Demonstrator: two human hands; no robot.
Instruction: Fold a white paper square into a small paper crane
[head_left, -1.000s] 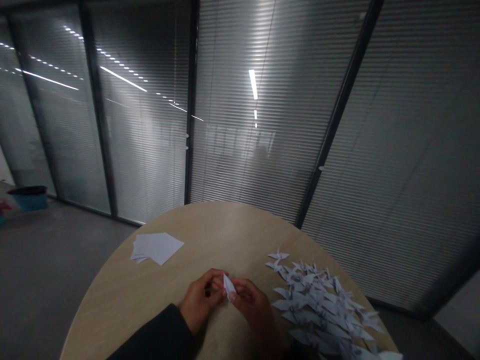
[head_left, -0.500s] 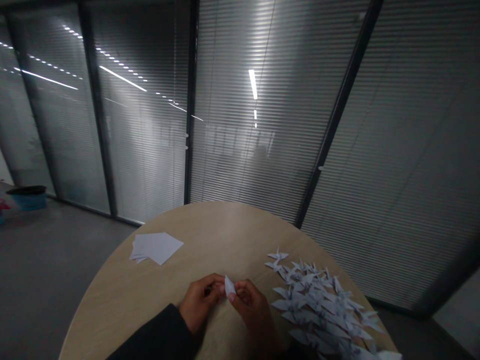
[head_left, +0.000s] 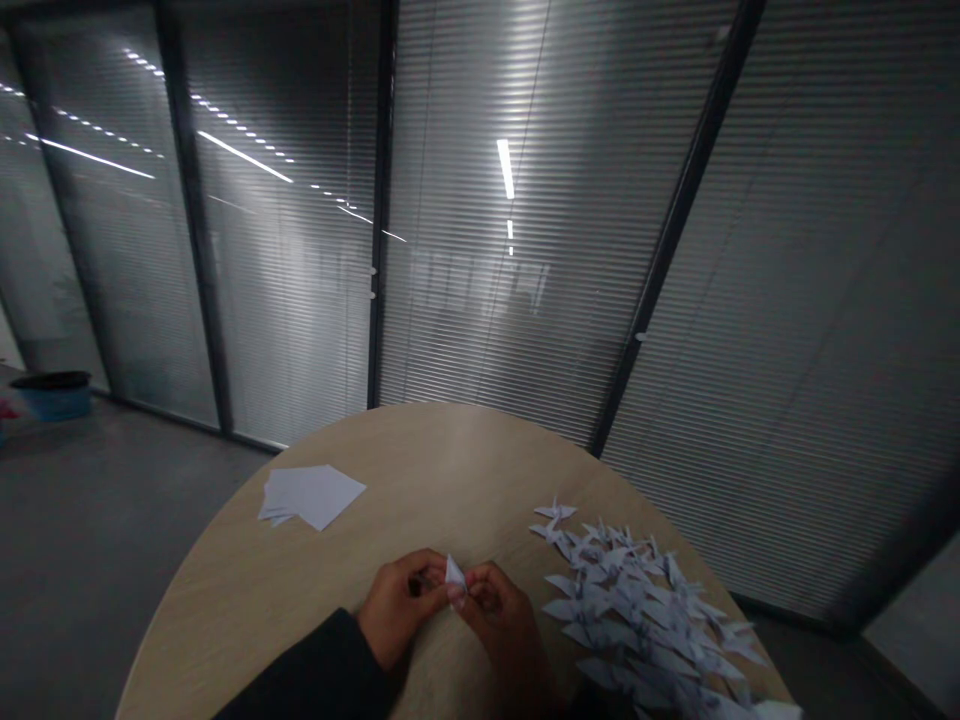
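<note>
A small folded piece of white paper (head_left: 454,572) is pinched between my two hands, its pointed tip facing up and away from me. My left hand (head_left: 405,603) grips it from the left with thumb and fingers closed. From the other side my right hand (head_left: 501,612) holds it, thumb pressed near its lower edge. The fingers hide the lower part of the paper. To the right of my right hand lies a heap of folded white paper cranes (head_left: 630,600), several of them overlapping.
The round wooden table (head_left: 450,460) has a small stack of white paper sheets (head_left: 311,495) at its left. Glass partitions with blinds (head_left: 510,330) stand just behind the table. A blue bucket (head_left: 58,398) sits on the floor at far left.
The folded paper has shifted slightly left and tilted a little between my fingers. My thumbs have come closer together at its lower edge.
</note>
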